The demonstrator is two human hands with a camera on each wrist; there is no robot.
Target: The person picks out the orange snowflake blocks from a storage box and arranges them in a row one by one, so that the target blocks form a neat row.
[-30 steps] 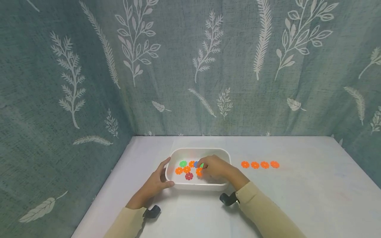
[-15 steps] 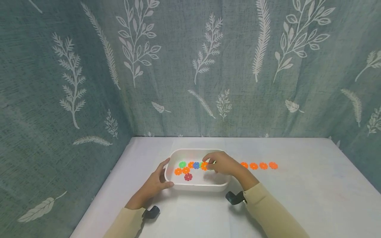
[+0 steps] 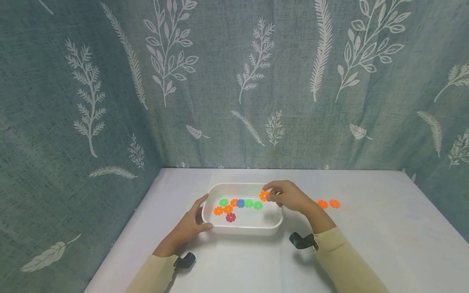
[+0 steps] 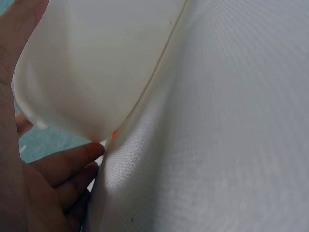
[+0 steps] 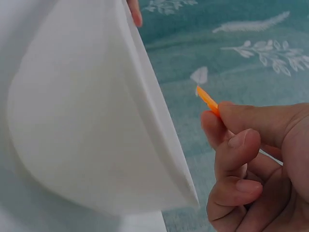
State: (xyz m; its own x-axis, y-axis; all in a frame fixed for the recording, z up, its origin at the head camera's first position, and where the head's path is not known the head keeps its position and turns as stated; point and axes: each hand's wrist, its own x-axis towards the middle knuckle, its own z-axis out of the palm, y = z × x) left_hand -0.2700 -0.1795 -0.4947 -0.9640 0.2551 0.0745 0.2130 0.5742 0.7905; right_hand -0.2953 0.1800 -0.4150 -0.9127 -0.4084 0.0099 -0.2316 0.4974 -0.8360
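A white plastic basin (image 3: 243, 230) sits on the table with several flower-shaped plastic discs inside. Among them are a blue disc (image 3: 240, 203), a dark red disc (image 3: 231, 217), several orange ones and green ones. My left hand (image 3: 188, 224) grips the basin's left end, thumb at the front rim and fingers along the side. Over the right part of the basin, my right hand (image 3: 287, 195) pinches an orange flower-shaped disc (image 3: 264, 195) between thumb and index finger. In the right wrist view that disc (image 5: 207, 100) shows edge-on, above the basin's rim.
On the table (image 3: 366, 244) right of the basin lie orange discs (image 3: 334, 203) in a row, partly hidden behind my right forearm. A patterned green curtain (image 3: 220, 142) hangs along the back and left. Each wrist bears a black camera (image 3: 302, 241).
My right hand has lifted the orange disc from the basin floor and carried it up and to the right, uncovering green discs. The left hand keeps its place on the basin.
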